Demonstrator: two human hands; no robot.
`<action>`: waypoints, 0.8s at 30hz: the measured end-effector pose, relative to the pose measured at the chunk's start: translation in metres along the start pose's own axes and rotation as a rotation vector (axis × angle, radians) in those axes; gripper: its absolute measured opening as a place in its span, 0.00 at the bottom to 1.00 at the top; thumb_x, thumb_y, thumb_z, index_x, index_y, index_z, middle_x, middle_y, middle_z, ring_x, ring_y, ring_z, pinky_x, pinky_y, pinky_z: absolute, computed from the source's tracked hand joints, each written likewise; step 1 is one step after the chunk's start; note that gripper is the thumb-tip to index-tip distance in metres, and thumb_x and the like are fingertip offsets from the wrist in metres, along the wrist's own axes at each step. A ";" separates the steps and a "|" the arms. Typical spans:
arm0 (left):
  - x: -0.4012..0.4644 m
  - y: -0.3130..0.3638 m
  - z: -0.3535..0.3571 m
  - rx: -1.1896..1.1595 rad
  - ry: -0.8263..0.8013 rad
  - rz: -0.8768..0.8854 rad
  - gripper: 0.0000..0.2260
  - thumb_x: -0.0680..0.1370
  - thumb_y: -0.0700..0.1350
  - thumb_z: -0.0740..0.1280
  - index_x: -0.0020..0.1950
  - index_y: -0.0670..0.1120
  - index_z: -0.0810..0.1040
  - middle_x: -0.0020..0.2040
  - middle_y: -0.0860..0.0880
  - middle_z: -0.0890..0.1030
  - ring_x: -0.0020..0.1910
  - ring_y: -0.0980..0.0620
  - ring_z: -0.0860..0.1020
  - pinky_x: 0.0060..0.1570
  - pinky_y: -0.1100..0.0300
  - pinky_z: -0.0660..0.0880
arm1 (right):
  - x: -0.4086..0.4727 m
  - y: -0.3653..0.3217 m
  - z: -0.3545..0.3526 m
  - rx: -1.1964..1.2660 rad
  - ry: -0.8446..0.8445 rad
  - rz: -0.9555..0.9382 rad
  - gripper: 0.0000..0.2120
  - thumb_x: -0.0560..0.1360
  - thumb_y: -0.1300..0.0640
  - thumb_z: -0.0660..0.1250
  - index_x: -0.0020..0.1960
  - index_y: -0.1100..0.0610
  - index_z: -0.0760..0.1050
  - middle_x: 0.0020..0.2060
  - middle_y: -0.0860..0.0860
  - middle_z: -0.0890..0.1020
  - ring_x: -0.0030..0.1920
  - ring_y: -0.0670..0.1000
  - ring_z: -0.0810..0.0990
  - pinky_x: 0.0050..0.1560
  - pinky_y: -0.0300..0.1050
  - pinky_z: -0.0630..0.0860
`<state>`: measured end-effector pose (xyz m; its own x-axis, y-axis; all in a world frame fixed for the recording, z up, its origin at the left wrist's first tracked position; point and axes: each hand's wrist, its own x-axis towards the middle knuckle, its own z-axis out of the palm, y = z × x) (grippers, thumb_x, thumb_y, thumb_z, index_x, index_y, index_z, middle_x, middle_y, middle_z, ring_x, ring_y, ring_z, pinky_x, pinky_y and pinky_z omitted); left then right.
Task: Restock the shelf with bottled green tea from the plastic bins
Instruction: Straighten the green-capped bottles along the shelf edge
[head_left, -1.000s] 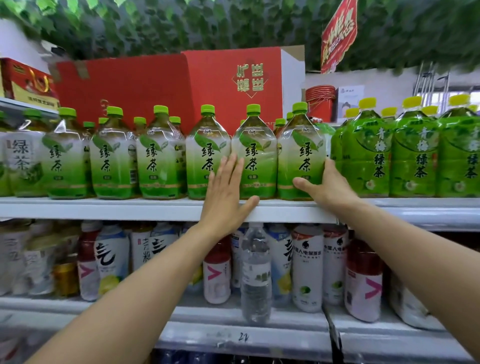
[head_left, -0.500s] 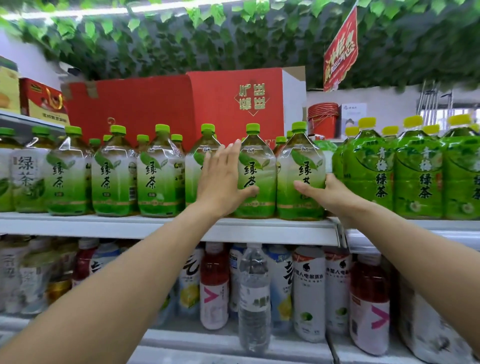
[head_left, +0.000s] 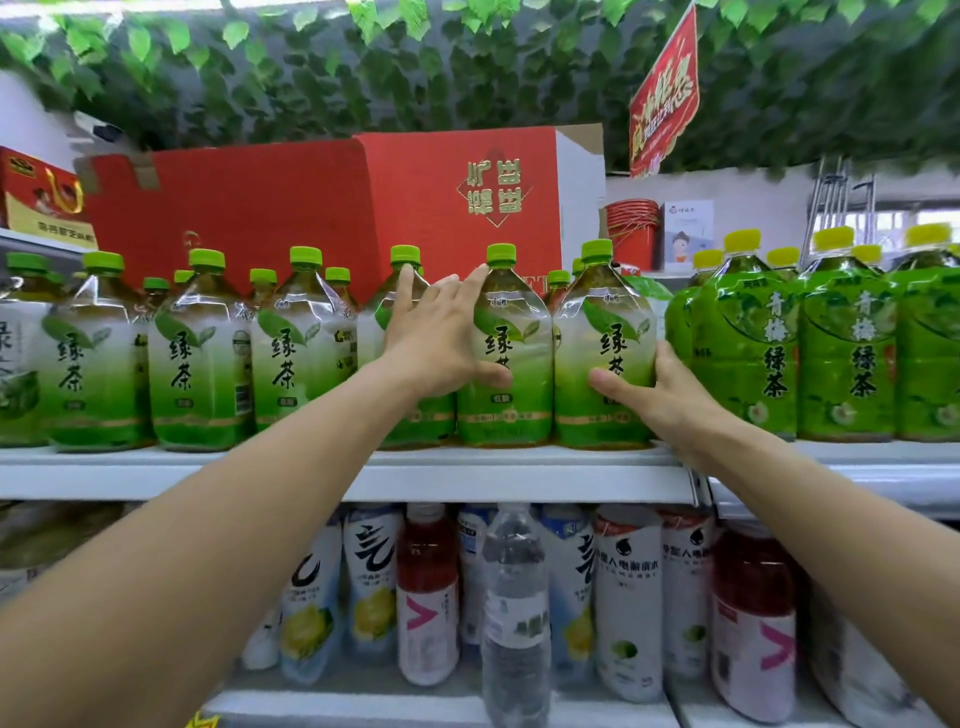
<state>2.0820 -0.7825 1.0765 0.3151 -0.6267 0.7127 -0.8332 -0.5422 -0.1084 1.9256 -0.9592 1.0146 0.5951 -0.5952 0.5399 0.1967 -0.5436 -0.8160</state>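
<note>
A row of large green tea bottles with green caps stands on the white upper shelf. My left hand lies flat with its fingers spread. The fingers span the gap between two bottles and the thumb rests on the front of the second-from-right bottle. My right hand cups the lower right side of the rightmost green tea bottle, thumb across its label. All the bottles stand upright. No plastic bin is in view.
Bright green plum tea bottles with yellow caps stand tight against the right of the row. A red carton sits behind the bottles. The lower shelf holds mixed drink bottles. Hanging leaves and a red sign are overhead.
My left hand has risen from the shelf edge to the bottles' upper bodies. My right hand stays on the rightmost bottle's side. The view has come closer.
</note>
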 end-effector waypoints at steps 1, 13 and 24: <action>0.001 -0.002 -0.001 0.000 -0.007 0.001 0.55 0.68 0.70 0.71 0.82 0.50 0.44 0.81 0.45 0.57 0.81 0.50 0.51 0.74 0.45 0.29 | 0.000 0.000 0.001 -0.007 0.003 -0.005 0.31 0.72 0.49 0.74 0.70 0.53 0.63 0.55 0.47 0.79 0.58 0.50 0.78 0.62 0.49 0.72; -0.008 -0.006 0.000 0.004 0.034 0.012 0.51 0.71 0.69 0.69 0.82 0.51 0.45 0.82 0.46 0.55 0.81 0.50 0.48 0.75 0.45 0.31 | 0.000 0.006 0.008 -0.079 0.046 -0.034 0.34 0.72 0.45 0.73 0.71 0.51 0.59 0.62 0.51 0.76 0.61 0.53 0.76 0.67 0.56 0.72; -0.095 -0.058 0.039 -0.283 0.253 -0.163 0.47 0.76 0.49 0.74 0.82 0.46 0.43 0.81 0.47 0.47 0.81 0.48 0.46 0.78 0.54 0.51 | -0.029 0.006 0.043 -0.532 0.387 -0.486 0.46 0.72 0.55 0.75 0.79 0.50 0.50 0.77 0.56 0.52 0.77 0.56 0.51 0.77 0.56 0.51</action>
<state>2.1182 -0.7131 0.9877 0.3613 -0.3686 0.8565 -0.8846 -0.4259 0.1898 1.9434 -0.9197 0.9847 0.2087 -0.3302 0.9206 -0.0908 -0.9438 -0.3179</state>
